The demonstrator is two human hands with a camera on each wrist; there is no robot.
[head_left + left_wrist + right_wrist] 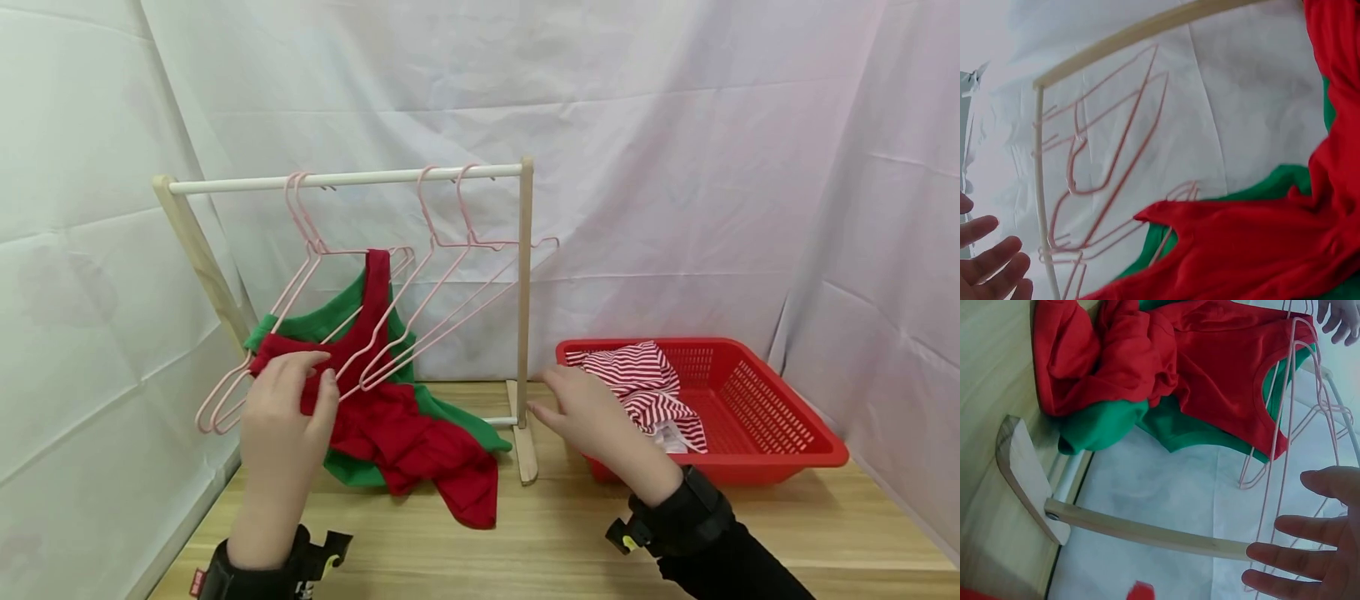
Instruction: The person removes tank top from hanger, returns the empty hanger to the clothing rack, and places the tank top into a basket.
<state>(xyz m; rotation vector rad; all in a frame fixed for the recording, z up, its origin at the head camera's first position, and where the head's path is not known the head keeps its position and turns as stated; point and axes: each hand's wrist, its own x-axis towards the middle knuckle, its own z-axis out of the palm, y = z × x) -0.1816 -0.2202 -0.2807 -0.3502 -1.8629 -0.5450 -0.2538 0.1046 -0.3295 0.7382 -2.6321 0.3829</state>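
On pink hangers at the left of the rack hang a red sleeveless top point(360, 408) and, behind it, a green one point(330, 317). My left hand point(281, 408) is in front of the red top's left shoulder, fingers relaxed and holding nothing; the left wrist view shows its fingers point(997, 265) spread. Two bare pink hangers point(431, 292) hang on the rack's right half. Between the rack's right post and the basket is my right hand point(588, 412), also holding nothing. Its fingers point(1291, 553) are spread and straight in the right wrist view, overlapping the bare hangers there.
The rack has a white rail point(360, 177) and wooden posts point(524, 292). On the right of the wooden table point(570, 550) stands a red plastic basket point(757, 458) with a red-and-white striped garment point(637, 379) inside. White cloth point(675, 167) surrounds the table.
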